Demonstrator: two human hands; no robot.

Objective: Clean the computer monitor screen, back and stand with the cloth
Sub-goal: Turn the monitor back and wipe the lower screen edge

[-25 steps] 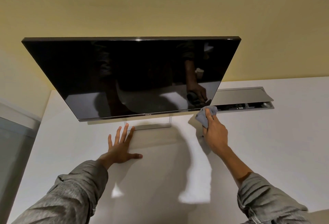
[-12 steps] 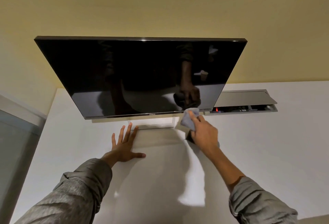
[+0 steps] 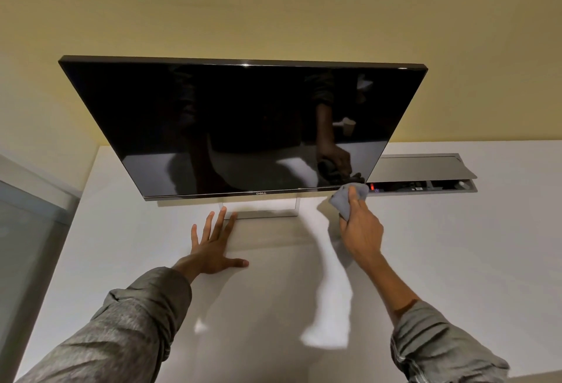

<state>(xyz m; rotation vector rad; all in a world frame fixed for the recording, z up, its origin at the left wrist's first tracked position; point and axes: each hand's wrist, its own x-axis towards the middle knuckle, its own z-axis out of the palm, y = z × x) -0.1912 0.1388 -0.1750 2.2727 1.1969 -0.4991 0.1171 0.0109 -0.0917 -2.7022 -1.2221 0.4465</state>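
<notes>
Far left I see only a grey panel [image 3: 27,230] beside the table [image 3: 456,261]; nothing there matters to the job. Next comes my left hand [image 3: 213,246], fingers spread and straight, palm flat on the table, fingertips just short of the stand [image 3: 261,209]; it holds nothing and looks to be bracing me.

Above it stands the monitor [image 3: 243,127], screen dark and tilted towards me, its long axis running left to right across my view; the stand's frame sits under the middle of the lower bezel [image 3: 213,195].

Then my right hand [image 3: 360,230], fingers curled round the cloth [image 3: 349,195], a bunched grey wad pinched under the thumb; the cloth touches the lower right corner of the screen, right at the bezel.

What the coming stroke turns on, as I judge it: the unwiped run of glass lies to the left of and above the cloth, along the monitor's long axis; so the right hand is the one placed to work, and it should sweep leftwards along the lower edge or climb the right side. The left hand is nearer the stand, handy for steadying it.

Furthest right, an open cable hatch [image 3: 422,174] is set into the table behind the screen's corner, a small red light showing inside; I would keep the cloth out of it.
</notes>
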